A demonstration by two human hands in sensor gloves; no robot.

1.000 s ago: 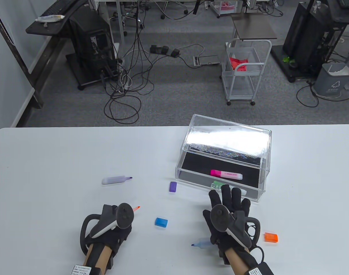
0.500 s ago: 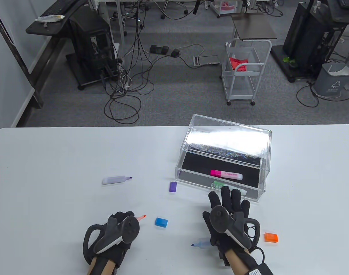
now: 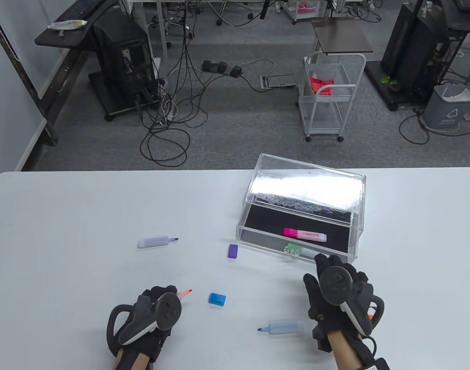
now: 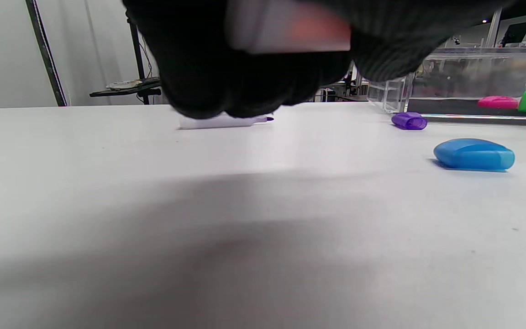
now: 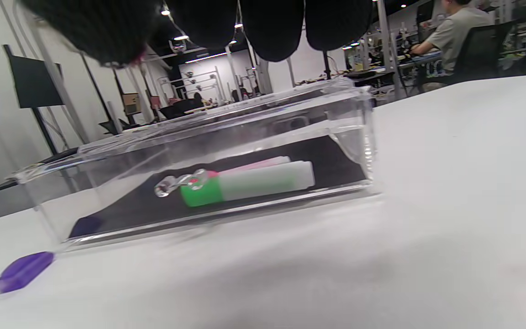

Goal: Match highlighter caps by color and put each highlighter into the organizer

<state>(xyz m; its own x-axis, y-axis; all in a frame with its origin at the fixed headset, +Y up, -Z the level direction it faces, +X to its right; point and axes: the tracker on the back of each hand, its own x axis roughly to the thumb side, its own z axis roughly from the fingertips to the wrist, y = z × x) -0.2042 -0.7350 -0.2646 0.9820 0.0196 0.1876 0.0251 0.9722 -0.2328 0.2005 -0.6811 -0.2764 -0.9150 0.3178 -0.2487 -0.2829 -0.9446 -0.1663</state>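
Note:
My left hand [image 3: 160,298] grips an uncapped orange highlighter [image 3: 184,294], its tip pointing up and right; in the left wrist view its pale body [image 4: 290,32] sits inside the curled fingers. My right hand [image 3: 337,275] hovers with relaxed fingers, holding nothing, just above the orange cap [image 3: 370,317], which shows only as a sliver. An uncapped blue highlighter [image 3: 282,327] lies left of that hand. The blue cap [image 3: 217,299], purple cap [image 3: 233,251] and uncapped purple highlighter [image 3: 156,242] lie on the table. The clear organizer [image 3: 258,231] holds a pink highlighter [image 3: 305,234] and a green one [image 3: 301,251].
The organizer's clear lid [image 3: 308,185] stands raised at the back. The white table [image 3: 65,216] ends in a far edge beyond the organizer. Behind it, on the floor, are a wire cart [image 3: 329,96] and cables.
My right hand has moved right and back from the organizer's front to above the orange cap, uncovering the blue highlighter. The left hand has shifted slightly right with the orange highlighter.

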